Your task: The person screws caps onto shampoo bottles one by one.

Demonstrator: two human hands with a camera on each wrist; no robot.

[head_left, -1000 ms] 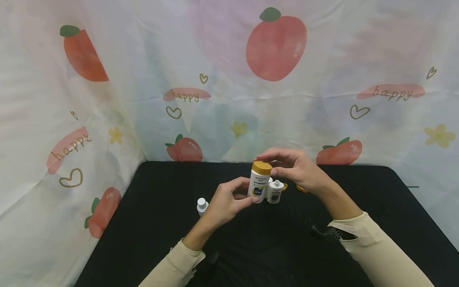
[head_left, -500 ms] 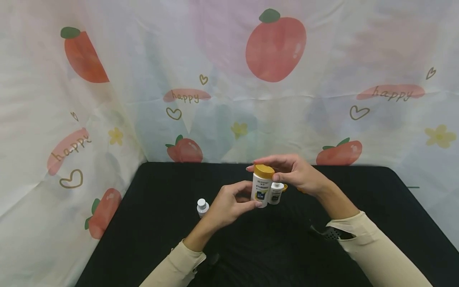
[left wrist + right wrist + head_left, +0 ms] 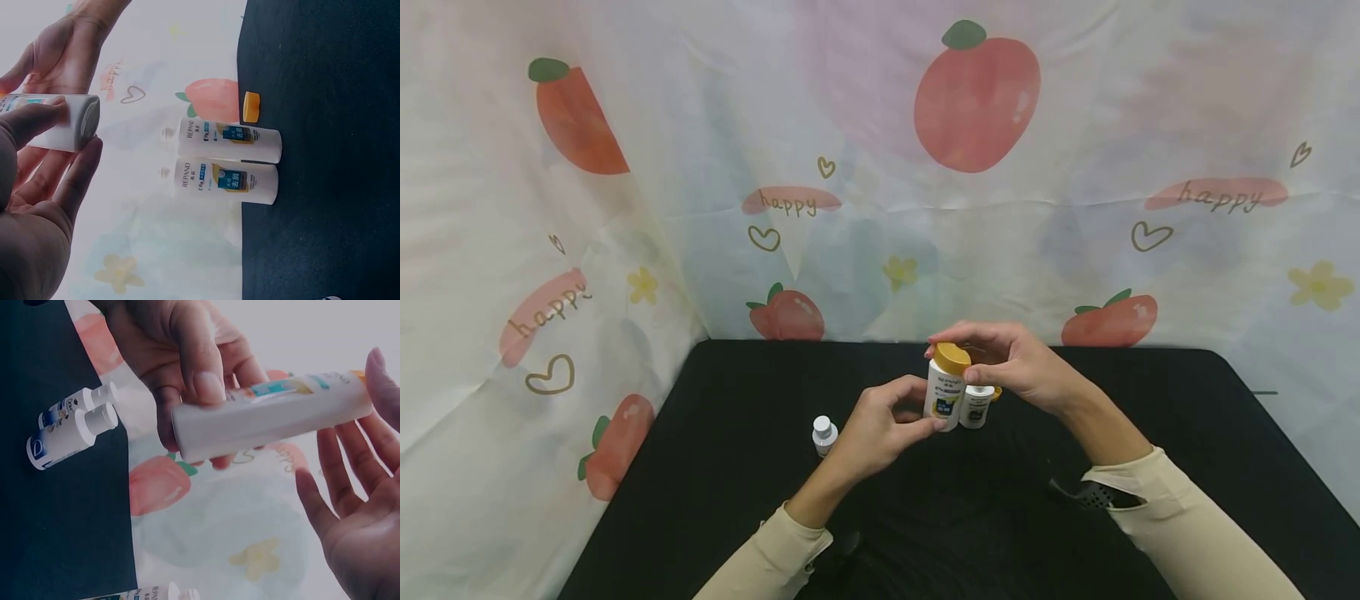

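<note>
In the head view my left hand (image 3: 880, 425) grips a white shampoo bottle (image 3: 943, 396) round its lower part, holding it up with a slight tilt. My right hand (image 3: 1018, 362) is at the bottle's top, thumb and fingers on either side of the gold cap (image 3: 952, 358). From the right wrist the bottle (image 3: 269, 419) lies across the picture, with the right thumb (image 3: 382, 381) against the cap end. The left wrist view shows the left thumb pressed along the bottle's side (image 3: 75, 125).
Two similar shampoo bottles, an upper (image 3: 231, 140) and a lower (image 3: 228, 181) in the left wrist view, stand capless on the black table (image 3: 325, 156), beside a loose yellow cap (image 3: 251, 107). White-capped bottles (image 3: 59, 444) stand at the left. A printed curtain (image 3: 880, 125) hangs behind.
Both hands and the bottle have shifted slightly right and down, then a little back left. My right hand is lower over the cap and now hides more of the things behind.
</note>
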